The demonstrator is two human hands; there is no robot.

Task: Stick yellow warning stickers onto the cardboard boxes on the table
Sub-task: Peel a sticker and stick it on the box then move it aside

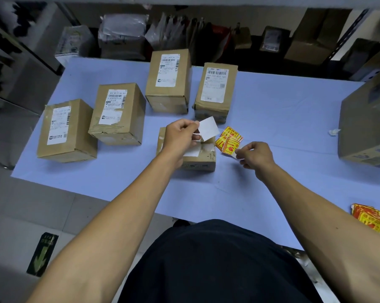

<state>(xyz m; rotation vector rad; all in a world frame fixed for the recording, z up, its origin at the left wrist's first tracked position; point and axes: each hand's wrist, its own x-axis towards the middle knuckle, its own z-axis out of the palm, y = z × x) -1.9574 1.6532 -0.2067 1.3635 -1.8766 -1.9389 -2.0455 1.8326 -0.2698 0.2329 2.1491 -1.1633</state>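
My left hand (180, 136) pinches a white square of backing paper (209, 129) above a small cardboard box (203, 157) at the table's middle. My right hand (254, 155) grips a yellow and red warning sticker (229, 146) by its white edge, just right of that box. More yellow stickers (230, 133) lie on the cloth beside it. Four taller cardboard boxes with white shipping labels stand behind: one far left (66, 130), one left of centre (119, 112), one at the back (169, 82), one back right (216, 90).
The table (283, 119) is covered in light blue cloth. A large cardboard box (366, 127) stands at the right edge. A pile of yellow stickers (369, 216) lies near the front right. A crumpled white scrap (333, 132) lies by the large box. Parcels crowd the floor behind.
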